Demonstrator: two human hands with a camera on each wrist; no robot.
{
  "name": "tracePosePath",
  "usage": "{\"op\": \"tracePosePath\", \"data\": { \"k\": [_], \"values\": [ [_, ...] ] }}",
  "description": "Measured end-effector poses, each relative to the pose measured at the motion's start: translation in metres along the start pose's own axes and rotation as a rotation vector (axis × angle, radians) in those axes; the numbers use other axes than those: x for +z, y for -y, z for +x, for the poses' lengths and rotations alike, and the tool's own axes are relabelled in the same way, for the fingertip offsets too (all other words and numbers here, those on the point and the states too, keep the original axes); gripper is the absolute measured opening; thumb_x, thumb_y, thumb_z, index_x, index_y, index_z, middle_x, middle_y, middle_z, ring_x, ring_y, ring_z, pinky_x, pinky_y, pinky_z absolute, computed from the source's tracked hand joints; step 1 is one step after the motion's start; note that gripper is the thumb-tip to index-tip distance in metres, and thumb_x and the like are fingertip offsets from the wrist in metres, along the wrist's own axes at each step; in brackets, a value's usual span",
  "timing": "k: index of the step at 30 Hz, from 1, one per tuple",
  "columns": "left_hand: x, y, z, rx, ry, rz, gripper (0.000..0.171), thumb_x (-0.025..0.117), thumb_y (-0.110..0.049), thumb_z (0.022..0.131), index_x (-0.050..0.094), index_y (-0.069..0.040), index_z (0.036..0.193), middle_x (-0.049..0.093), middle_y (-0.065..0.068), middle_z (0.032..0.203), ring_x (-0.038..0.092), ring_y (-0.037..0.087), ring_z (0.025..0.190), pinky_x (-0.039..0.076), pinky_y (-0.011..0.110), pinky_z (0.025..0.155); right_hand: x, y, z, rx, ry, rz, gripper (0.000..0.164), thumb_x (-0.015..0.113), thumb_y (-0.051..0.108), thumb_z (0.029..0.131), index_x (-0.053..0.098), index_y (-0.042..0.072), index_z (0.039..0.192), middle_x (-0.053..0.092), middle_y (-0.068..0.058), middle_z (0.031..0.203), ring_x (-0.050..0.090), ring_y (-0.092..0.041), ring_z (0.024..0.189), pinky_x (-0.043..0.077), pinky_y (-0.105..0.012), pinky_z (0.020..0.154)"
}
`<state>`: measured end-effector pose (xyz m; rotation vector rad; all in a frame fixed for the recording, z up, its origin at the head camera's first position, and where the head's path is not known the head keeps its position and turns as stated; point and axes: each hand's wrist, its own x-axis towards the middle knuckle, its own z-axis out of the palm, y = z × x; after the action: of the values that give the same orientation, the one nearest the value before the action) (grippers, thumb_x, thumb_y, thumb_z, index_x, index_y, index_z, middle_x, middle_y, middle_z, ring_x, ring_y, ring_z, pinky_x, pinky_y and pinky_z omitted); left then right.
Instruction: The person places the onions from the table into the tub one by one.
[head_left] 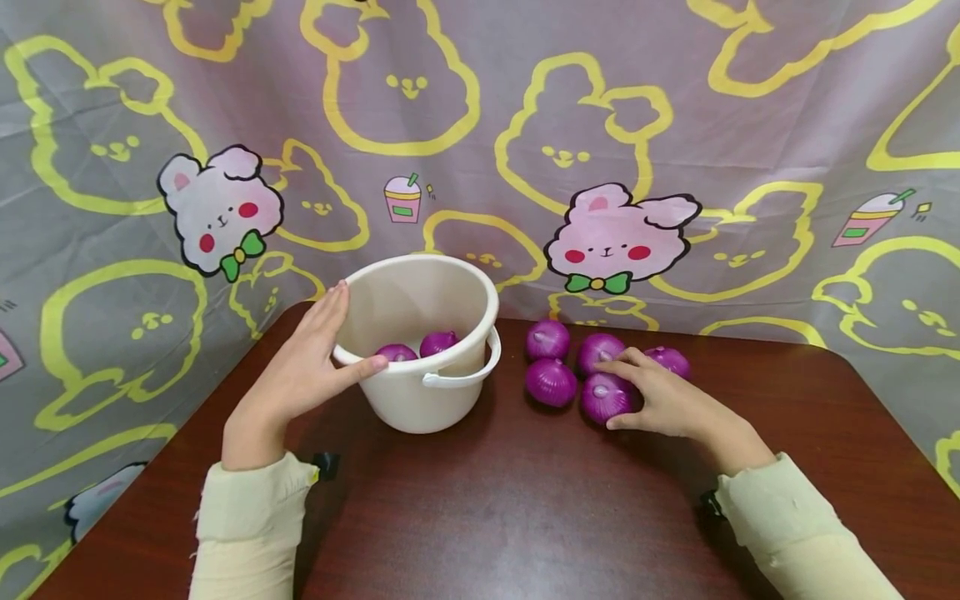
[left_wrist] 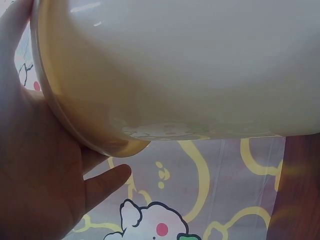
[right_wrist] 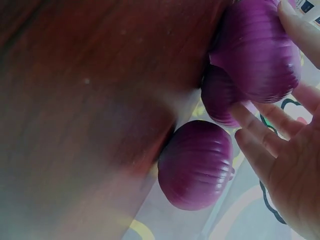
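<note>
A cream bucket (head_left: 420, 404) stands upright on the table, its white handle (head_left: 465, 379) hanging at the front right. Two purple onions (head_left: 438, 342) show inside. My left hand (head_left: 300, 367) rests on the bucket's left rim, thumb across the front edge, fingers extended; the left wrist view shows one finger (left_wrist: 107, 187) straight and clear of the wall. On the table lie several more onions (head_left: 551, 383) in a cluster. My right hand (head_left: 667, 396) reaches around the front onion (head_left: 606, 398), thumb and fingers spread to either side; how firmly it touches cannot be told.
The dark brown wooden table (head_left: 510, 517) extends in front of the bucket and onions. A grey cloth (head_left: 480, 167) with yellow outlines and cartoon rabbits hangs behind and along the left side. One onion (head_left: 669, 362) is partly behind my right hand.
</note>
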<state>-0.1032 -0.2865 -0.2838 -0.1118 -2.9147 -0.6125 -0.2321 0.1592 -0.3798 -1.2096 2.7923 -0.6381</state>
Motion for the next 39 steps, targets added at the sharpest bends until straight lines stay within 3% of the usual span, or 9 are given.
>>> {"op": "tracePosePath", "data": {
  "k": [9, 39],
  "values": [
    [0.0007, -0.0002, -0.0006, -0.014, 0.004, 0.001, 0.107, 0.061, -0.063, 0.087, 0.003, -0.009, 0.160, 0.001, 0.008, 0.169, 0.002, 0.033, 0.156, 0.017, 0.067, 0.119, 0.0015, 0.0010, 0.0015, -0.001, 0.032, 0.046, 0.077, 0.087, 0.035, 0.074, 0.054, 0.007, 0.139, 0.051, -0.020, 0.135, 0.055, -0.040, 0.122, 0.049, -0.062, 0.099],
    [0.0014, -0.0001, 0.0002, -0.009, 0.001, -0.001, 0.107, 0.061, -0.063, 0.087, 0.003, -0.009, 0.160, 0.000, 0.007, 0.169, 0.001, 0.033, 0.156, 0.017, 0.068, 0.118, 0.0032, 0.0001, 0.0021, 0.028, 0.030, 0.104, 0.073, 0.085, 0.041, 0.075, 0.055, 0.012, 0.135, 0.054, -0.018, 0.130, 0.058, -0.038, 0.115, 0.053, -0.061, 0.092]
  ]
}}
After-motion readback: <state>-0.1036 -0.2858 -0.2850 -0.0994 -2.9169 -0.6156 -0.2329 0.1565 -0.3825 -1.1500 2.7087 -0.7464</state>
